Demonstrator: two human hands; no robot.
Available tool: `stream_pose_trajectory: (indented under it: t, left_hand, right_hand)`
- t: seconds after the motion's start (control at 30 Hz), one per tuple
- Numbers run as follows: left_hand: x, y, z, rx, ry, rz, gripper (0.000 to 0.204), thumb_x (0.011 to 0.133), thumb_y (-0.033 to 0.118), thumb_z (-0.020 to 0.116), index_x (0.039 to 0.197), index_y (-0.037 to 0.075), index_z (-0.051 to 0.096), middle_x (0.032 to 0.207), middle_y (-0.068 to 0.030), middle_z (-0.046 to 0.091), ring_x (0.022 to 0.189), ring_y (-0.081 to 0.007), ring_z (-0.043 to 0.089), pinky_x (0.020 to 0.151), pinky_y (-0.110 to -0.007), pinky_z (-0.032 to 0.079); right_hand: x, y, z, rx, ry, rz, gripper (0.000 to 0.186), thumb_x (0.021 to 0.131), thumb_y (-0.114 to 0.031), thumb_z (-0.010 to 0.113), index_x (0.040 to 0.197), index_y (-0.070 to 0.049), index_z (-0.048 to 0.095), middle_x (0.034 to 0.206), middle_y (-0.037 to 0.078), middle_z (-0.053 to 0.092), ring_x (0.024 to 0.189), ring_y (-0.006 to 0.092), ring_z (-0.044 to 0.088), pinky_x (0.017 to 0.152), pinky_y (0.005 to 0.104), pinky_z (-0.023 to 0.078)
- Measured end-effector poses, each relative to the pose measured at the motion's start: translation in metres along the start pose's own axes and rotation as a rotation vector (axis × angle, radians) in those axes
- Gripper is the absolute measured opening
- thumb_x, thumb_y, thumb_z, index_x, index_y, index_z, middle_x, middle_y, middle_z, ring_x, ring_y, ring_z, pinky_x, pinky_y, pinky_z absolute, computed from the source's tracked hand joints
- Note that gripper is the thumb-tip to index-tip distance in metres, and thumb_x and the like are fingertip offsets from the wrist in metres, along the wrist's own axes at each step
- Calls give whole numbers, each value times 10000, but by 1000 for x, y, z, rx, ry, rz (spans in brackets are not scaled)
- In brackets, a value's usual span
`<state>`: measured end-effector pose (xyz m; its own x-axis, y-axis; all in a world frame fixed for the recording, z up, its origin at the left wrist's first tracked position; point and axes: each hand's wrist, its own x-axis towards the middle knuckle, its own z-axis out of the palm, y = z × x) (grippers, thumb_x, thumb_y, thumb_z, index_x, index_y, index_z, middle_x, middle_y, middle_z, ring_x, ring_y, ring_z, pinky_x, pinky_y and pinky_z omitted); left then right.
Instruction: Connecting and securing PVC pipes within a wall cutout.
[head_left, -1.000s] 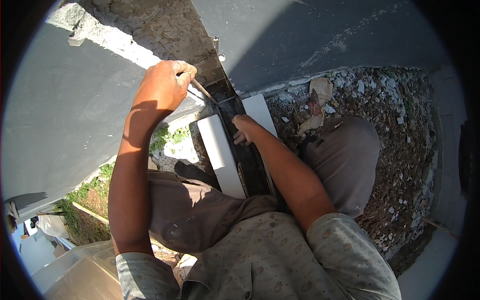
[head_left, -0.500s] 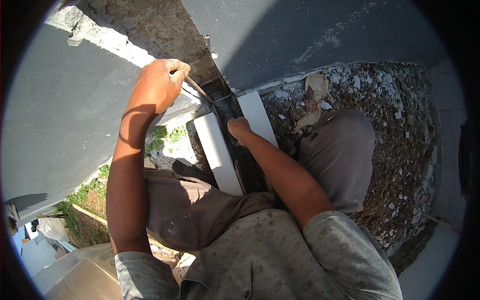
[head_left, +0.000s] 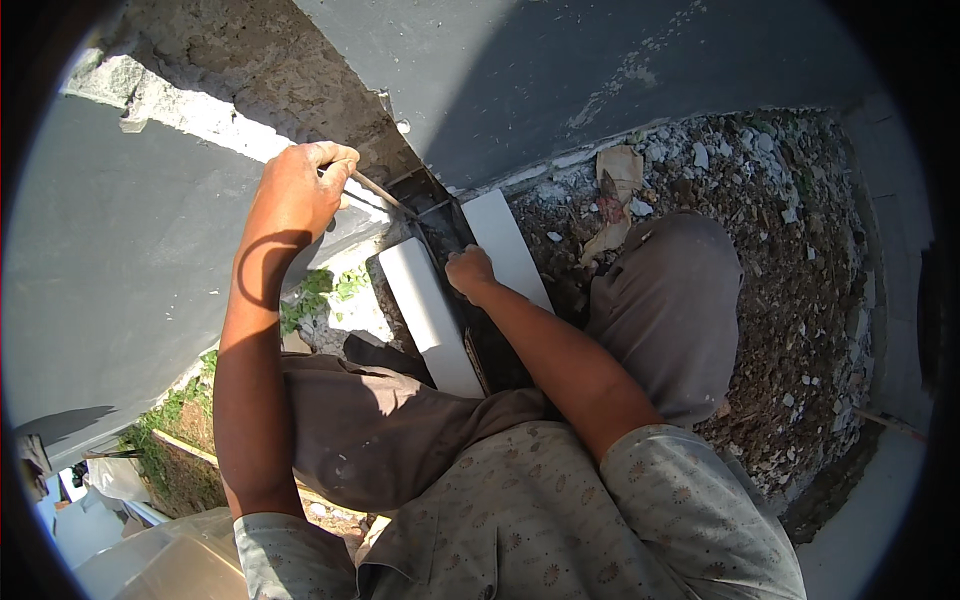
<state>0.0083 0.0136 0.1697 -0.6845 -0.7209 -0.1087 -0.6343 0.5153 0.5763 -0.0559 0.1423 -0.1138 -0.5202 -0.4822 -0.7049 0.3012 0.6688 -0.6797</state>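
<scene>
My left hand [head_left: 302, 188] is closed around a thin brownish rod [head_left: 385, 194], pinched between thumb and fingers. It slants down to the right, its far end at the top of a dark gap, near thin metal bars [head_left: 433, 209]. My right hand [head_left: 469, 271] is closed in a fist lower in the same gap; what it grips, if anything, is hidden. On the left of the gap lies a long white block [head_left: 425, 300], and on the right a white slab [head_left: 505, 238]. Both my hands are apart.
Grey walls [head_left: 150, 220] [head_left: 420, 60] rise left and ahead, with a rough broken masonry strip [head_left: 250, 60] between them. Rubble and soil [head_left: 790, 300] cover the right side, with a torn paper piece [head_left: 620, 172]. My knees flank the gap; green weeds [head_left: 320, 295] grow by the left wall.
The whole view has shifted slightly. My left hand, with the rod, has come a little nearer to me. My right hand stays in about the same place between the white pieces.
</scene>
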Motion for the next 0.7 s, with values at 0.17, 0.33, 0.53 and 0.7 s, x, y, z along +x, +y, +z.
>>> stream_pose_trajectory:
  t: [0.17, 0.33, 0.53, 0.7]
  left_hand:
    - [-1, 5, -2, -3, -19, -40, 255, 873, 170, 549, 1011, -18, 649, 798, -157, 666, 628, -179, 653, 607, -284, 492]
    - [1, 6, -2, 42, -33, -18, 253, 868, 168, 553, 999, -25, 650, 834, -169, 670, 657, -197, 667, 621, -284, 498]
    - [1, 6, 0, 23, -24, -11, 224, 881, 110, 552, 1004, -61, 631, 775, -75, 659, 586, -95, 562, 575, -235, 467]
    - [0, 6, 1, 64, -4, -9, 225, 880, 109, 555, 1008, -61, 629, 769, -77, 657, 598, -94, 569, 578, -235, 468]
  right_hand:
    - [-6, -8, -5, -663, -45, -339, 275, 848, -189, 511, 1027, 17, 543, 1107, 248, 560, 959, 381, 580, 866, 441, 456]
    - [-12, -16, -1, -596, 34, -326, 248, 819, -160, 516, 985, 19, 559, 1041, 243, 591, 979, 381, 585, 866, 448, 461]
    - [-16, -19, -5, -705, -21, -474, 263, 797, -114, 507, 1004, 42, 549, 1006, 253, 606, 954, 374, 605, 843, 431, 479]
    - [-23, -19, 1, -726, -19, -523, 259, 798, -100, 502, 1002, 54, 545, 988, 248, 615, 903, 365, 627, 824, 423, 489]
